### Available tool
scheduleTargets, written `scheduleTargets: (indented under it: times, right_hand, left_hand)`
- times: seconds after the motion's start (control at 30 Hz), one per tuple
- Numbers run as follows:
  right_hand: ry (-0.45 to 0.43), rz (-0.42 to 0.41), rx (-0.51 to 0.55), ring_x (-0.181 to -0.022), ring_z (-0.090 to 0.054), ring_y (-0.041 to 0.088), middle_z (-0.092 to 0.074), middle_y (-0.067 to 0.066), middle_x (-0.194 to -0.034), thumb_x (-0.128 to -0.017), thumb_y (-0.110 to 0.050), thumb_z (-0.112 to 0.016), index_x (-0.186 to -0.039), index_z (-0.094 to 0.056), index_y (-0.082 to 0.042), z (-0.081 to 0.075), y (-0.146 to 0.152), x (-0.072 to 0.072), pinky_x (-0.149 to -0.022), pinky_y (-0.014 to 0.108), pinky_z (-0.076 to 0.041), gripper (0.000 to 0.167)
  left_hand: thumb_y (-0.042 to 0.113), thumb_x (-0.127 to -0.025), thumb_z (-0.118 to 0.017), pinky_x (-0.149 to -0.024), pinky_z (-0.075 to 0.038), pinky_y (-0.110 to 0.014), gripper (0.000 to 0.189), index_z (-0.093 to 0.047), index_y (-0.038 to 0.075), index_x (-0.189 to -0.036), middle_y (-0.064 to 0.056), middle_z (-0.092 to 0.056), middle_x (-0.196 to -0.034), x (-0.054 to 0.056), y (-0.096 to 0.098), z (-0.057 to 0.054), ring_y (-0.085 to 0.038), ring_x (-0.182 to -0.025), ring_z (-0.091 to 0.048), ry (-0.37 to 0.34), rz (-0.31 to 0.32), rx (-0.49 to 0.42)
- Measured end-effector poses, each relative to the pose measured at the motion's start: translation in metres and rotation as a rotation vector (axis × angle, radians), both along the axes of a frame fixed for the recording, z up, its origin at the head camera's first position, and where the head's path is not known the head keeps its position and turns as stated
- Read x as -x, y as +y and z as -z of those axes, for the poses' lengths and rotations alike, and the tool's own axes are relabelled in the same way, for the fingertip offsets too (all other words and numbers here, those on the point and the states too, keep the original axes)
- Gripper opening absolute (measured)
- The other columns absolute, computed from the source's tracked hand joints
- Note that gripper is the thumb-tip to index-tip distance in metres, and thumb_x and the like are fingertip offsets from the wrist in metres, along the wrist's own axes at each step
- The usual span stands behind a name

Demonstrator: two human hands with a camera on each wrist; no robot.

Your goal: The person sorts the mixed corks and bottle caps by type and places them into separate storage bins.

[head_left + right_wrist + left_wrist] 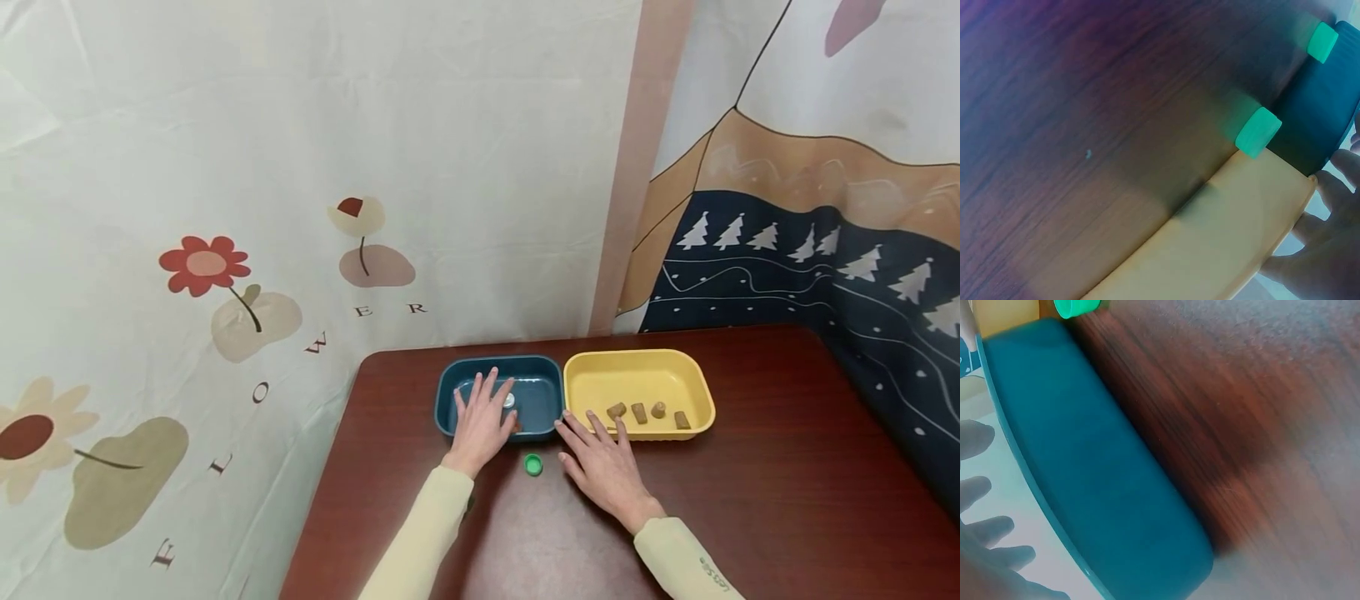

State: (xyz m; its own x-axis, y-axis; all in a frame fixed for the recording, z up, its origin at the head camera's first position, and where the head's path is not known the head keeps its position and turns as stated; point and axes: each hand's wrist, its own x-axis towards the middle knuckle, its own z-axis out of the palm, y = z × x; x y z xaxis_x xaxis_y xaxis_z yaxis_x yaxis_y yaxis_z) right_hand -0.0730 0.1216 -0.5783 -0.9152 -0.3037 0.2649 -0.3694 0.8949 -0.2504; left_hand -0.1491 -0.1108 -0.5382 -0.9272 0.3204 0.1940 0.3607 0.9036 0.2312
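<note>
My left hand (480, 423) hovers over the dark blue tray (551, 367), its fingers spread and nothing held. Partly hidden by that hand, a small white round piece (508, 401) and a bit of something orange-red (516, 427) lie in this tray. My right hand (603, 471) has its fingers spread at the near left corner of the yellow tray (573, 367). Whether the fingertips touch the rim, I cannot tell. Inside the yellow tray are several brown cork-like pieces (639, 413). In front of the trays, between my hands, sits a green bottle cap (533, 465).
Both trays stand side by side near the back of the reddish-brown table (780, 467). Beside the blue tray, the right wrist view shows a second green cap (1322, 42). A printed cloth (480, 167) hangs behind the table.
</note>
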Motion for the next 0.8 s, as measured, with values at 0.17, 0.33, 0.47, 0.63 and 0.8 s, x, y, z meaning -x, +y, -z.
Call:
scheduleTargets:
  times: [0.17, 0.33, 0.47, 0.63, 0.8]
  right_hand:
    - [0.015, -0.002, -0.004, -0.145, -0.044, 0.038, -0.051, 0.001, -0.157, -0.100, -0.042, -0.066, -0.148, -0.060, -0.022, 0.000, 0.001, 0.000, -0.113, 0.073, -0.025, 0.052]
    - [0.021, -0.007, 0.000, -0.145, -0.044, 0.038, -0.051, 0.001, -0.156, -0.100, -0.042, -0.066, -0.148, -0.060, -0.022, 0.000, 0.001, 0.001, -0.113, 0.073, -0.025, 0.052]
    - [0.018, -0.014, 0.021, -0.145, -0.044, 0.038, -0.051, 0.002, -0.156, -0.101, -0.042, -0.065, -0.150, -0.058, -0.022, 0.000, 0.003, 0.001, -0.114, 0.072, -0.024, 0.053]
    - [0.034, -0.010, 0.086, -0.142, -0.047, 0.042, -0.054, 0.006, -0.154, -0.101, -0.036, -0.066, -0.150, -0.058, -0.020, 0.000, 0.008, 0.002, -0.115, 0.069, -0.026, 0.052]
    - [0.040, 0.037, 0.112, -0.140, -0.047, 0.045, -0.055, 0.008, -0.153, -0.101, -0.035, -0.065, -0.145, -0.063, -0.016, 0.000, 0.013, 0.002, -0.114, 0.067, -0.030, 0.047]
  left_hand:
    - [0.031, -0.097, -0.073, -0.110, -0.024, -0.079, 0.060, -0.053, 0.016, -0.152, -0.014, -0.039, -0.163, -0.009, -0.001, 0.001, -0.043, -0.149, -0.034, 0.054, 0.018, -0.007]
    - [0.033, -0.098, -0.071, -0.109, -0.027, -0.078, 0.063, -0.050, 0.014, -0.154, -0.014, -0.043, -0.161, -0.022, 0.000, 0.004, -0.041, -0.148, -0.038, 0.122, 0.029, -0.003]
    - [0.032, -0.096, -0.072, -0.107, -0.031, -0.077, 0.068, -0.046, 0.010, -0.155, -0.015, -0.046, -0.158, -0.033, 0.000, 0.009, -0.042, -0.145, -0.041, 0.181, 0.072, -0.032]
    - [0.035, -0.096, -0.072, -0.108, -0.033, -0.074, 0.071, -0.044, 0.009, -0.156, -0.015, -0.044, -0.160, -0.045, -0.001, 0.017, -0.041, -0.146, -0.042, 0.231, 0.118, -0.041]
    - [0.034, -0.093, -0.074, -0.105, -0.037, -0.074, 0.072, -0.046, 0.008, -0.155, -0.016, -0.044, -0.159, -0.057, -0.002, 0.023, -0.041, -0.144, -0.044, 0.282, 0.171, -0.035]
